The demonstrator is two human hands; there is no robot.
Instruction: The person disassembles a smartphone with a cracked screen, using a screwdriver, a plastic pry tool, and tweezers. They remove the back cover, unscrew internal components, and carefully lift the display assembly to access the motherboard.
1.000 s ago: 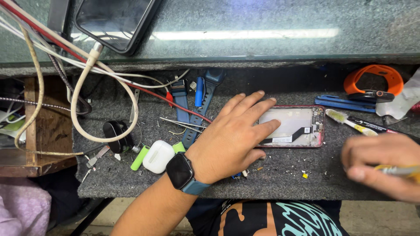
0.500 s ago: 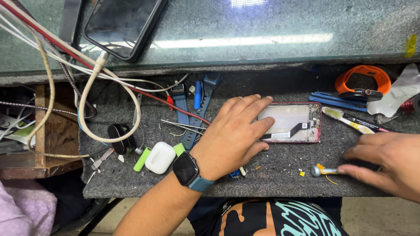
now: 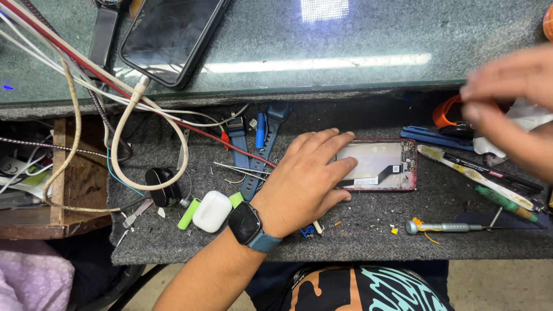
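The left hand [image 3: 305, 181], a dark smartwatch at its wrist, lies flat with fingers spread, covering the left end of the opened red-framed phone [image 3: 380, 165], so that end is hidden. The phone rests on the grey speckled felt worktop [image 3: 357, 230], below a glass shelf [image 3: 345, 52]. Right of the phone, the right hand [image 3: 512, 98] is blurred and cut off; its grip cannot be told.
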